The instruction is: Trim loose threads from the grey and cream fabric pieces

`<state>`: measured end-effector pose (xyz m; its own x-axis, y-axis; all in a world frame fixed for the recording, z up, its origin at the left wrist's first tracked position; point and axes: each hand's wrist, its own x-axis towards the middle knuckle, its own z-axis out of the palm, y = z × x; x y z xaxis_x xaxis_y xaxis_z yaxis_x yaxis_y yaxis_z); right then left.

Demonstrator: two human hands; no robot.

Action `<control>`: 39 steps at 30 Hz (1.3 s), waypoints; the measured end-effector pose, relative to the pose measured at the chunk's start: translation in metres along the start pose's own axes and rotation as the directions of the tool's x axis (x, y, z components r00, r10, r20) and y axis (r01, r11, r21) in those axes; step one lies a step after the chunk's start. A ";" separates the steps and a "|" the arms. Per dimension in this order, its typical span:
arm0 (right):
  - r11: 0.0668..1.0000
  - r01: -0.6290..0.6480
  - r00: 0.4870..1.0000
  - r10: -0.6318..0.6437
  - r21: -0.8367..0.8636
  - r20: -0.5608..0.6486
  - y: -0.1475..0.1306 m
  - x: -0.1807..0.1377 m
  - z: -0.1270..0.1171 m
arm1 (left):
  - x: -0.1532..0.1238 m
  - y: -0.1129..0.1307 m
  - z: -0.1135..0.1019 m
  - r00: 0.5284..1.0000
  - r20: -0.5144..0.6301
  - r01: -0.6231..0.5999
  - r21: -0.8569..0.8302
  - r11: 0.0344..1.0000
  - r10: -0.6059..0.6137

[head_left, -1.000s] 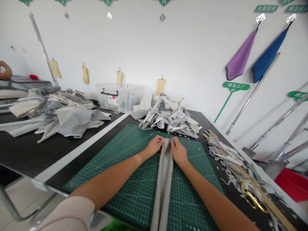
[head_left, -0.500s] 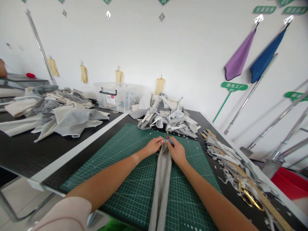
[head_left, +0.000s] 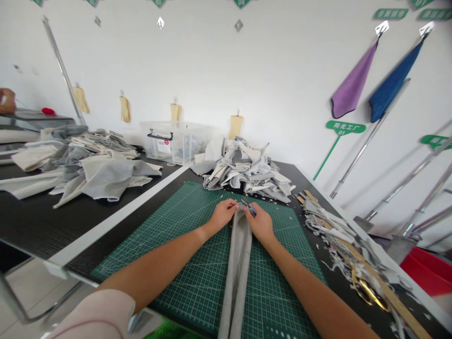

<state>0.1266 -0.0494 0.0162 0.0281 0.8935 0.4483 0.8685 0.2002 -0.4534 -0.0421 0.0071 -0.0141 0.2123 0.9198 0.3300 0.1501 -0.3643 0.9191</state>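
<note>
A long grey fabric strip (head_left: 237, 273) lies lengthwise on the green cutting mat (head_left: 289, 268), running from the bottom of the view to my hands. My left hand (head_left: 222, 215) pinches the top end of the strip from the left. My right hand (head_left: 260, 223) rests on the strip's other side and holds small snips with a dark blue handle (head_left: 249, 207). Their metal tips point toward my left fingers, just above the fabric. My fingers hide part of the strip's end.
A heap of grey and cream fabric offcuts (head_left: 247, 172) sits beyond the mat. To the right lie scraps, a wooden ruler (head_left: 377, 282) and gold-handled scissors (head_left: 365, 293). A transparent plastic box (head_left: 169, 143) and more fabric (head_left: 106, 176) stand at the back left.
The snips have swung left, their tips now nearer my left fingers. My hands have drawn slightly closer over the strip's top end. The view has shifted only a little.
</note>
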 end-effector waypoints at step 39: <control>0.998 -0.001 0.997 0.005 -0.061 0.075 -0.004 -0.004 -0.006 | 0.002 -0.004 -0.004 0.999 0.041 0.006 -0.091 0.996 -0.002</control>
<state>0.1259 -0.0564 0.0204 -0.0047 0.9223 0.3865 0.8969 0.1748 -0.4062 -0.0458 0.0114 -0.0164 0.2511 0.9139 0.3189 0.0633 -0.3443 0.9367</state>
